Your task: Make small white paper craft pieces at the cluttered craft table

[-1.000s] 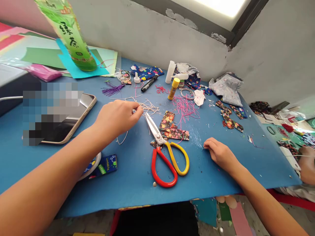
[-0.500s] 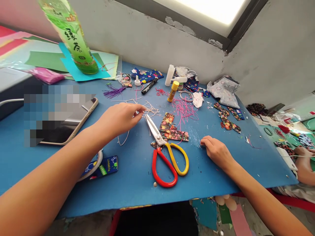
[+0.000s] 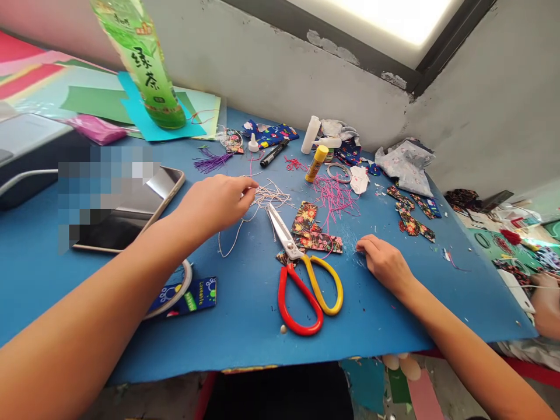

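Note:
My left hand (image 3: pixel 223 198) is over the left edge of a tangle of thin white cords (image 3: pixel 275 195), its thumb and fingers pressed together. Whatever they pinch is too small to make out. A loop of white cord curves out below that hand. My right hand (image 3: pixel 382 259) rests on the blue tabletop with fingers curled in; what is in them, if anything, is hidden. Between the hands lie scissors (image 3: pixel 291 251) with one red and one yellow handle, blades slightly apart. Their blades point toward the white cords. Black floral fabric strips (image 3: pixel 321 242) lie beside and under them.
Pink cords (image 3: pixel 335 195), a glue stick (image 3: pixel 317 163), a black marker (image 3: pixel 275 153) and a white bottle (image 3: pixel 310 134) lie or stand behind. A phone (image 3: pixel 131 210), a green tea bottle (image 3: pixel 153 76) and a white ring (image 3: pixel 179 291) are left. A co-worker's arm (image 3: pixel 546 309) shows at right.
The view has shifted, so the table's things appear farther right. My left hand has moved slightly left relative to the cords and scissors. My right hand has stayed nearly in place, its fingers still curled.

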The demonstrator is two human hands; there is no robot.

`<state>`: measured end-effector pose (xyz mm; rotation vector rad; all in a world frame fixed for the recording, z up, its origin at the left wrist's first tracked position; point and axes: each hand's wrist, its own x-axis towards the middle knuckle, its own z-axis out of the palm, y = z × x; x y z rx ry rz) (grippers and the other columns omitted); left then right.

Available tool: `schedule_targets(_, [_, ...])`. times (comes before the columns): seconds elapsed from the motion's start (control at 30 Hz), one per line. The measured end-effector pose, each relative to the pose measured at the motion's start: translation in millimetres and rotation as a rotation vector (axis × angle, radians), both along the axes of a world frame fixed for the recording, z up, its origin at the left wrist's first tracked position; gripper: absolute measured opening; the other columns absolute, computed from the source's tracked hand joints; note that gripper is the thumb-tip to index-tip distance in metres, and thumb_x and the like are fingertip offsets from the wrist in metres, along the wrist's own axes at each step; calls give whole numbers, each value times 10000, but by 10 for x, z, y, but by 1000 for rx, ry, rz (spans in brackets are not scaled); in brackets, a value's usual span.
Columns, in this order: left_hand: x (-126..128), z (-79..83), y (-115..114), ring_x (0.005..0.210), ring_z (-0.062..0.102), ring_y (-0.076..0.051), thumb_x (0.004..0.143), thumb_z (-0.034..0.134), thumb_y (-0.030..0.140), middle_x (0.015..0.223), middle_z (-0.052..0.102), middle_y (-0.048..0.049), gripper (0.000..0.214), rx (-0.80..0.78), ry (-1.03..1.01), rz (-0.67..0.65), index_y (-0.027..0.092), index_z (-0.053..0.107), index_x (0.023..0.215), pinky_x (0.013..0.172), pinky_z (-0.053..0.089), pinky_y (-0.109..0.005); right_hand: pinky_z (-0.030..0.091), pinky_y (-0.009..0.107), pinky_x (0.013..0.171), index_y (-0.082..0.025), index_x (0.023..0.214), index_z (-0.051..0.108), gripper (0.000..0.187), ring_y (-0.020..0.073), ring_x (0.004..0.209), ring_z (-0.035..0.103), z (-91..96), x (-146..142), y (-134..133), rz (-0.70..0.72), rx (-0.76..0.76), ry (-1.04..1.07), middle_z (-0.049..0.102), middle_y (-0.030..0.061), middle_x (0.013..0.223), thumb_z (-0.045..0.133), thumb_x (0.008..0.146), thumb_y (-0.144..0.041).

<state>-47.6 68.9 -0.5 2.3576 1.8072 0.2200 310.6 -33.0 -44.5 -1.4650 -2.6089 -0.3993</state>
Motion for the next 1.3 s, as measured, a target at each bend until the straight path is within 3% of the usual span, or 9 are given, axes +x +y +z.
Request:
schedule_targets(0.23, [-24, 17, -10, 989, 671, -287, 890, 407, 365, 1066, 743, -69, 408, 26, -20, 1, 245, 704, 1142, 737, 491, -341, 544, 299, 692, -146, 1001, 609, 155, 126, 772, 618, 6, -33, 145, -9, -13, -16, 639, 35, 959, 540, 947, -274])
schedule_targets(0.4, [-13, 47, -16, 886, 685, -272, 877, 444, 390, 927, 757, -64, 360, -1, -21, 9, 247, 729, 1044, 661, 468, -312, 548, 305, 699, -147, 1011, 609, 154, 130, 786, 621, 6, -53, 263, -21, -12, -32, 637, 36, 969, 547, 944, -271])
schedule_targets(0.63, [-10, 96, -15, 824, 684, -303, 928, 346, 410, 797, 740, -105, 462, -45, 22, 42, 194, 742, 826, 639, 477, -359, 552, 316, 716, -150, 1031, 611, 171, 137, 807, 627, 17, -119, 480, -55, -18, -65, 641, 41, 988, 553, 941, -283])
schedule_targets(0.67, [-21, 83, -8, 841, 687, -315, 932, 351, 419, 814, 743, -113, 465, -45, 25, 40, 191, 748, 851, 656, 488, -374, 552, 317, 718, -151, 1036, 611, 175, 137, 807, 627, 20, -130, 513, -61, -20, -69, 641, 42, 991, 554, 941, -287])
schedule_targets(0.73, [-46, 47, 8, 937, 681, -344, 927, 407, 399, 982, 741, -132, 400, 0, 14, 22, 190, 714, 1075, 702, 509, -401, 552, 321, 722, -152, 1047, 610, 185, 139, 812, 628, 24, -148, 576, -72, -25, -78, 641, 45, 1002, 554, 940, -293])
schedule_targets(0.83, [-77, -3, 29, 1086, 639, -340, 905, 494, 309, 1253, 651, -117, 489, 80, -16, 11, 218, 482, 1386, 786, 522, -407, 552, 328, 726, -151, 1065, 606, 203, 146, 828, 630, 20, -166, 658, -94, -25, -86, 639, 48, 1016, 557, 938, -302])
schedule_targets(1.03, [-71, 8, 37, 977, 680, -318, 928, 468, 391, 987, 746, -91, 324, 34, 39, 58, 246, 730, 1054, 727, 533, -374, 552, 338, 737, -153, 1081, 603, 219, 152, 845, 631, 2, -176, 719, -122, -29, -77, 637, 52, 1032, 559, 937, -312])
schedule_targets(1.3, [-19, 41, 9, 924, 690, -346, 947, 317, 303, 973, 725, -162, 417, 51, 33, 133, 151, 658, 1133, 724, 527, -421, 552, 336, 745, -156, 1061, 608, 195, 150, 851, 631, 47, -108, 579, -75, -67, -16, 639, 50, 1030, 554, 940, -299])
